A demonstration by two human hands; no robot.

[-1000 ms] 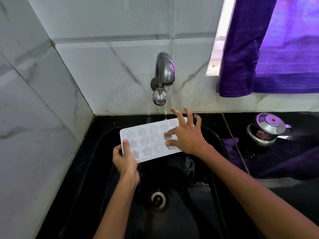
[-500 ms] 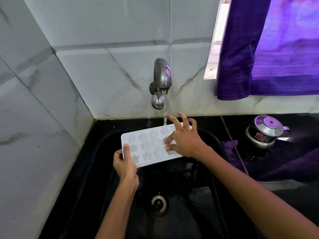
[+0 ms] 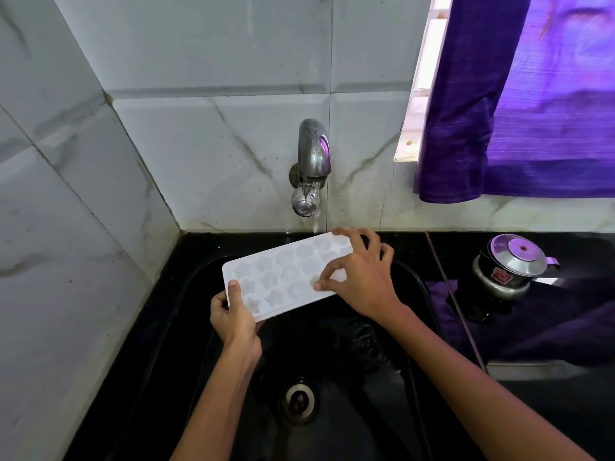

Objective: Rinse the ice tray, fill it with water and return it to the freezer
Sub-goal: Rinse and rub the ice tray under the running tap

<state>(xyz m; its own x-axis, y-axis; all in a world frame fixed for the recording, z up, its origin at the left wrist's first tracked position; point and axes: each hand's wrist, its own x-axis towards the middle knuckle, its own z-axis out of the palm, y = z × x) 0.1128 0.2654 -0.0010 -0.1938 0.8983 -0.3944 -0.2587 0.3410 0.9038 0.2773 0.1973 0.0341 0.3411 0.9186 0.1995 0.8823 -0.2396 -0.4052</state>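
Note:
A white ice tray with star-shaped cells is held over the black sink, tilted with its far right end under the tap. My left hand grips its near left corner, thumb on top. My right hand lies over the tray's right end, fingers bent, with fingertips touching the cells and the far edge. A thin stream of water runs from the steel tap onto the tray's far right corner.
The sink drain lies below the tray. A small steel pot with a lid stands on the black counter at the right. A purple curtain hangs over the window above it. Marble tile walls close the left and back.
The tray's right end has moved toward the tap stream. My right hand's fingers have shifted across the cells, from spread out to more bent. My left hand keeps its grip.

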